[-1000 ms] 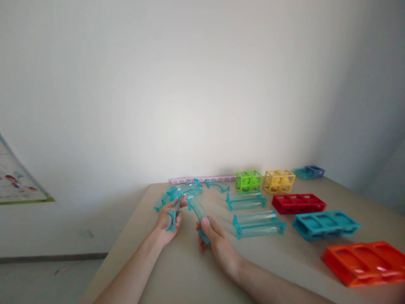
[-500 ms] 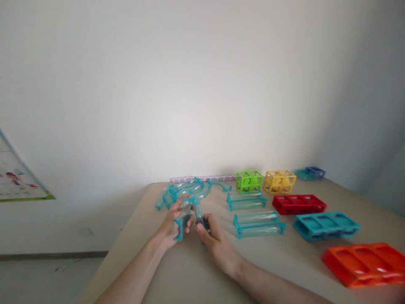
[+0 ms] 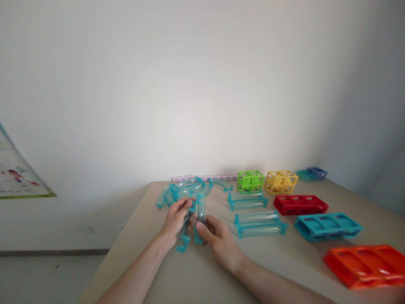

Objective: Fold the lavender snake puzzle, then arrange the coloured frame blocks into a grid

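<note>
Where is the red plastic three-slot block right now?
In the head view, the red plastic three-slot block lies on the table's right side, behind the blue three-slot block and just in front of the yellow cage cube.

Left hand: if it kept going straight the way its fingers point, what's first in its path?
Probably the pile of clear teal curved track pieces just beyond the left hand, which grips a teal track piece; depth is uncertain.

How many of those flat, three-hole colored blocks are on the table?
3: a red block, a blue block nearer, and an orange block nearest, all along the right side.
</note>
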The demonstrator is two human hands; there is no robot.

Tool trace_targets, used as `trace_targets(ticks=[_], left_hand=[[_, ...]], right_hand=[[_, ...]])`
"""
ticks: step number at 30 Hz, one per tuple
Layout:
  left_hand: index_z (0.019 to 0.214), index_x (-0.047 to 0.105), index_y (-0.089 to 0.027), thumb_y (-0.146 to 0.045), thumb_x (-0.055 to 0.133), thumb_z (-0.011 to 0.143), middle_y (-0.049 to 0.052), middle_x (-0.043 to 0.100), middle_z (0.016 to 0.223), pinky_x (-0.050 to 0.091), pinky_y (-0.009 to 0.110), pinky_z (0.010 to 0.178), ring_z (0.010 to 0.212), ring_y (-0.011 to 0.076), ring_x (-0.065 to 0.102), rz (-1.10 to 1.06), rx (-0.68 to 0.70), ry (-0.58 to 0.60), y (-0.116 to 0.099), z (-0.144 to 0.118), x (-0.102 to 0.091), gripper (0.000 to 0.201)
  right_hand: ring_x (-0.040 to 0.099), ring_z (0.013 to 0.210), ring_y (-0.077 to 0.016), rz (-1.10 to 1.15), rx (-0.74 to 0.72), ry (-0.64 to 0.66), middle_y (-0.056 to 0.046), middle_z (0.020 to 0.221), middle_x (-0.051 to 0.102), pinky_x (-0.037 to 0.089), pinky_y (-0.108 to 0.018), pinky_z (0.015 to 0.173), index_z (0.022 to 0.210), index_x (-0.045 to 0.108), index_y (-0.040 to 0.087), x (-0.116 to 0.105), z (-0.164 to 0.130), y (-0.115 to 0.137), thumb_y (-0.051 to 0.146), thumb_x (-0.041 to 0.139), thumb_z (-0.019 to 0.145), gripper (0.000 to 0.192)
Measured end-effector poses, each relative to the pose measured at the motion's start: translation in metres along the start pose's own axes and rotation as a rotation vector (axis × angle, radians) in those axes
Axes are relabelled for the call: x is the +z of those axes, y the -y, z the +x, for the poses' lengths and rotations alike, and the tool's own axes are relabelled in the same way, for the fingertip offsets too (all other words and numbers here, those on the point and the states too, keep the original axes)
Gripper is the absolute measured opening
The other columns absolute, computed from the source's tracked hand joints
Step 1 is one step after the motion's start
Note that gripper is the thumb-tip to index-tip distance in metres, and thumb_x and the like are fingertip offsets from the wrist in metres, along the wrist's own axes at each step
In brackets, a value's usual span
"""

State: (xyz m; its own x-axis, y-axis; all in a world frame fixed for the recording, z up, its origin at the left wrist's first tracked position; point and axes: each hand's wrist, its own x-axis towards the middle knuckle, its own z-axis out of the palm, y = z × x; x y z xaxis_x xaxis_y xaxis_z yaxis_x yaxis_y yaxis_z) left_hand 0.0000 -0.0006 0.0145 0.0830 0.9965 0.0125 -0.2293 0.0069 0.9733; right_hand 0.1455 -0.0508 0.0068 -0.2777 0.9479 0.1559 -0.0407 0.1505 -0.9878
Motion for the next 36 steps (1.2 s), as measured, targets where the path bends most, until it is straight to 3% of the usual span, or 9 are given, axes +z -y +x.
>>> trace_targets(ticks=[2,5,7,11,14,17,22,29,36], left_hand=[[0.104,0.064,-0.011,-0.052,0.073,0.068,-0.004,0.052,0.045,0.037,0.020,0.034,0.037,0.0102,0.044,0.017,0.049,-0.057,0.000,0.002,-0.002,0.056],[0.101,0.067,-0.013,-0.053,0.072,0.069,-0.004,0.052,0.046,0.038,0.020,0.037,0.039,0.0098,0.045,0.017,0.123,-0.141,-0.001,0.004,-0.006,0.051],[0.099,0.067,-0.015,-0.052,0.073,0.069,-0.005,0.052,0.046,0.037,0.020,0.038,0.039,0.0095,0.045,-0.002,0.134,-0.150,-0.001,0.005,-0.007,0.048],[0.093,0.069,-0.014,-0.048,0.078,0.064,-0.002,0.057,0.055,0.038,0.019,0.042,0.044,0.0097,0.051,-0.100,0.056,-0.060,0.000,0.006,-0.008,0.045],[0.084,0.068,-0.012,-0.044,0.082,0.060,0.000,0.059,0.060,0.040,0.019,0.045,0.049,0.0092,0.053,-0.168,0.028,-0.004,0.001,0.007,-0.008,0.042],[0.086,0.066,-0.014,-0.043,0.082,0.061,-0.002,0.057,0.060,0.038,0.019,0.042,0.047,0.0087,0.051,-0.240,-0.001,0.040,-0.001,0.007,-0.010,0.041],[0.083,0.065,-0.013,-0.039,0.082,0.063,0.000,0.060,0.066,0.045,0.021,0.049,0.054,0.0098,0.055,-0.314,-0.017,0.100,-0.007,0.000,-0.006,0.037],[0.094,0.066,-0.014,-0.049,0.075,0.069,0.001,0.061,0.060,0.039,0.021,0.038,0.040,0.0102,0.050,-0.141,-0.097,0.136,0.000,-0.010,0.003,0.043],[0.106,0.070,-0.014,-0.051,0.084,0.054,0.008,0.066,0.087,0.046,0.023,0.052,0.064,0.0143,0.058,-0.183,-0.015,0.279,-0.008,-0.015,0.003,0.065]], right_hand=[[0.057,0.062,-0.0147,0.051,0.039,-0.053,-0.005,0.083,0.067,0.043,-0.025,0.052,0.110,0.062,0.016,0.000,0.000,-0.001,0.060,0.060,0.080,0.054],[0.054,0.049,-0.0135,0.153,0.090,-0.128,0.001,0.068,0.064,0.043,-0.025,0.046,0.142,0.036,0.021,0.001,0.000,-0.003,0.059,0.062,0.078,0.079],[0.054,0.042,-0.0140,0.221,0.111,-0.102,0.005,0.058,0.060,0.044,-0.026,0.043,0.146,0.028,0.024,0.000,0.000,-0.003,0.060,0.061,0.079,0.083],[0.062,0.050,-0.0178,0.432,0.138,0.028,-0.005,0.072,0.069,0.047,-0.028,0.044,0.126,0.052,0.017,-0.002,-0.001,0.001,0.063,0.059,0.076,0.068],[0.068,0.063,-0.0198,0.441,0.090,0.065,-0.011,0.091,0.073,0.047,-0.026,0.047,0.117,0.055,0.016,-0.004,-0.002,0.002,0.052,0.072,0.068,0.063],[0.065,0.053,-0.0169,0.313,0.112,0.039,-0.008,0.075,0.073,0.042,-0.022,0.043,0.109,0.056,0.015,-0.005,-0.001,0.000,0.056,0.071,0.069,0.060],[0.052,0.032,-0.0125,0.190,0.235,0.068,-0.002,0.044,0.061,0.031,-0.019,0.034,0.083,0.055,0.015,-0.001,0.000,-0.004,0.079,0.050,0.071,0.065],[0.043,0.026,-0.0111,0.131,0.264,0.097,0.002,0.035,0.054,0.030,-0.020,0.032,0.086,0.059,0.015,0.000,0.000,-0.002,0.085,0.040,0.071,0.074],[0.035,0.023,-0.0102,0.100,0.246,0.041,0.005,0.029,0.046,0.025,-0.022,0.033,0.074,0.058,0.018,-0.004,0.001,0.000,0.079,0.039,0.078,0.064]])
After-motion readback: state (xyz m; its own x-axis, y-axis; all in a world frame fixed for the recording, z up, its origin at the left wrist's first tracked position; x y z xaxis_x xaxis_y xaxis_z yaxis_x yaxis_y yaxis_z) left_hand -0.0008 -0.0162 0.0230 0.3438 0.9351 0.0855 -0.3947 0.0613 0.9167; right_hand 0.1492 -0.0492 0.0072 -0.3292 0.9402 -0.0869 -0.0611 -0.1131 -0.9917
